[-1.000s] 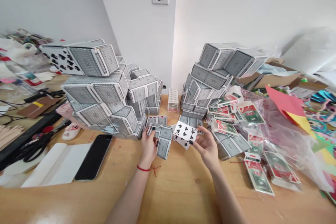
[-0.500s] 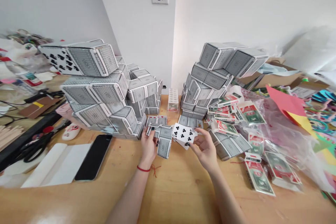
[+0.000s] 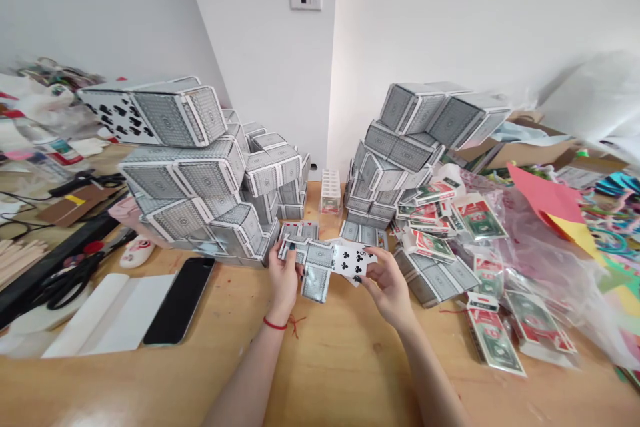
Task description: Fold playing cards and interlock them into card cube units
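Note:
My left hand (image 3: 283, 279) pinches a partly built piece of folded playing cards (image 3: 313, 265) with grey patterned backs, held just above the wooden table (image 3: 330, 360). My right hand (image 3: 386, 280) grips a card showing black clubs (image 3: 353, 260) and holds it against the right side of that piece. A red string circles my left wrist. Behind my hands, loose folded cards (image 3: 300, 230) lie on the table.
Two tall stacks of card cubes stand at the back, one left (image 3: 200, 173), one right (image 3: 410, 140). Card packs (image 3: 493, 337) and plastic wrap lie to the right, coloured paper (image 3: 560, 207) beyond. A black phone (image 3: 181, 299), white paper and scissors (image 3: 60, 277) lie left.
My right hand has brought the clubs card leftward and down until it meets the grey card piece in my left hand. The left hand has stayed almost in place.

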